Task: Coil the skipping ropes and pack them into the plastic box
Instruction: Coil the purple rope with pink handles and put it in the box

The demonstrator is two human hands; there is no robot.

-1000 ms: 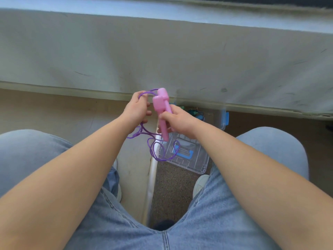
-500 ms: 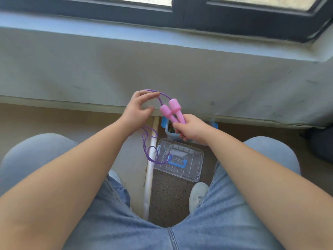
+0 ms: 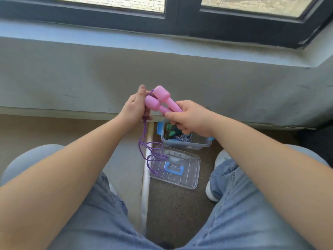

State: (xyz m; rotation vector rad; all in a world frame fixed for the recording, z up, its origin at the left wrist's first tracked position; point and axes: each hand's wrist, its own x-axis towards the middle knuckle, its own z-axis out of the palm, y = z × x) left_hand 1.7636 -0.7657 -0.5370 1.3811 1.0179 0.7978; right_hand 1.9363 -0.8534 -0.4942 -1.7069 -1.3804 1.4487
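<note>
Right grip (image 3: 191, 120): fingers curled round the two pink handles (image 3: 159, 101), held side by side. Left grip (image 3: 134, 109): closed on the purple rope (image 3: 144, 143), whose loose loops hang above the clear lid (image 3: 187, 177). The open plastic box (image 3: 187, 145) stands on the floor beneath, with other ropes (image 3: 182, 138) inside.

Pink handles (image 3: 160, 101): moulded plastic, smooth, with a soft satin finish. Purple cord (image 3: 156, 156): thin and dull; it looked braided, though the weave was too fine to confirm. Plastic box (image 3: 187, 146): translucent walls, smooth, with a slight sheen; its blue clip (image 3: 159, 128) was opaque plastic. Lid (image 3: 191, 177): clear, glossy plastic, ribbed, with an opaque blue handle (image 3: 174, 168). Blue-and-white rope (image 3: 182, 138) in the box: twisted fibre, matt. Jeans (image 3: 243, 204): woven denim, matt. Floor (image 3: 173, 204): speckled and grainy, and it looked rough. Wall (image 3: 90, 78): matt paint, scuffed. Window frame (image 3: 180, 26): dark matt coating, chipped near the right corner. Pipe (image 3: 145, 192): white and smooth.
</note>
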